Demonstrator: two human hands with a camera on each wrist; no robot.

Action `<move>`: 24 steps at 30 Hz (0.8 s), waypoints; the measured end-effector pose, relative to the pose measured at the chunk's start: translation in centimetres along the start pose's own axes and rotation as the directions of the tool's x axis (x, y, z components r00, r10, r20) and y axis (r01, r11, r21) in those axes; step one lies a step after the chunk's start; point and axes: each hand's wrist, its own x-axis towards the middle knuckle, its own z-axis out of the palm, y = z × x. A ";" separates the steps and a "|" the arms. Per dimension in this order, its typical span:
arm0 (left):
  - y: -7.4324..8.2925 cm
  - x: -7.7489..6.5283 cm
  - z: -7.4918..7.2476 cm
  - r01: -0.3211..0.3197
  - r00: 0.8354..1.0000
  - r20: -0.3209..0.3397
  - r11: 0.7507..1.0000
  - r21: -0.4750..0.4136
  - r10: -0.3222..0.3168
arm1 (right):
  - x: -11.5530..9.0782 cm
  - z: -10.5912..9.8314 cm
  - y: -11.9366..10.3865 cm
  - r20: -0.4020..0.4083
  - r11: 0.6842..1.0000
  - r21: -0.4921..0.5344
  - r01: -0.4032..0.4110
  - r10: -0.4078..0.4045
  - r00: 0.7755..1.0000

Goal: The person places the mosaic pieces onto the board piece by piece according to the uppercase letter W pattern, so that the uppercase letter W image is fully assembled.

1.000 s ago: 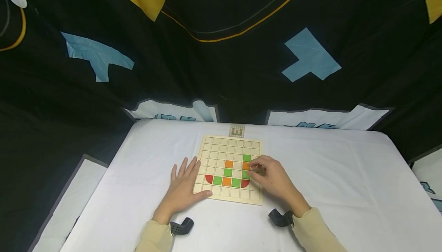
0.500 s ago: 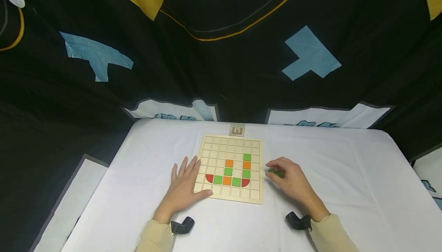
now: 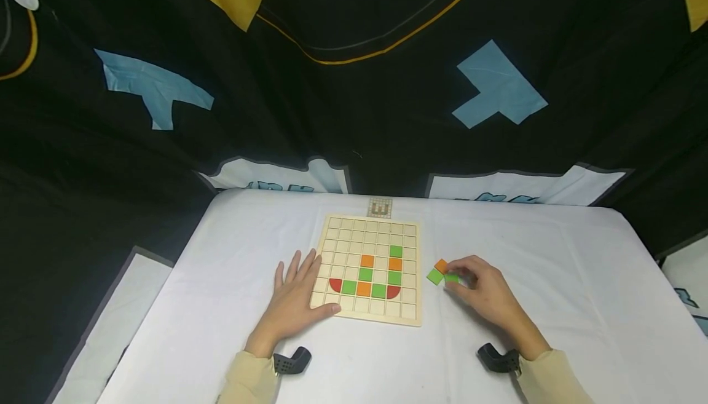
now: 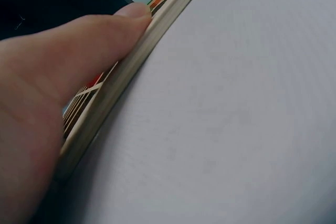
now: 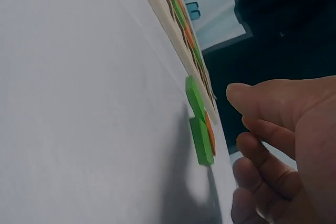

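Observation:
A wooden grid board (image 3: 343, 238) lies on the white table, with green, orange and red tiles laid in some of its squares. Over its left border rests my left hand (image 3: 293, 305), fingers spread and straight; in the left wrist view the thumb (image 4: 113, 32) lies along the board's front edge. Just right of the board, my right hand (image 3: 489, 290) hovers with bent fingers beside a green tile (image 3: 435, 276), an orange tile (image 3: 440, 265) and a second green tile (image 3: 452, 278). The right wrist view shows no tile between its thumb and fingers.
Behind the board lies a small card with a grid pattern (image 3: 379, 208). A black curtain (image 3: 359, 127) with blue and yellow shapes hangs beyond the table's far edge. The white tablecloth (image 3: 542, 256) stretches to the right of the loose tiles.
My right hand has moved right from the board's right side to the loose tiles, then farther right, uncovering them. The left hand has stayed on the board, whose laid tiles look the same.

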 end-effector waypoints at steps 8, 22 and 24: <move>-0.2 0.0 0.2 -0.003 1.000 -0.008 1.000 0.000 0.003 | -0.1 -0.8 0.8 0.037 0.992 0.058 -0.114 0.112 0.993; -0.1 0.0 0.1 0.002 1.000 -0.002 1.000 0.005 -0.002 | -0.1 -0.7 0.9 0.093 0.988 0.018 -0.153 0.151 0.984; -0.1 -0.1 0.1 0.002 1.000 -0.002 1.000 0.008 -0.002 | -0.1 -0.6 0.9 0.092 0.989 0.006 -0.149 0.148 0.985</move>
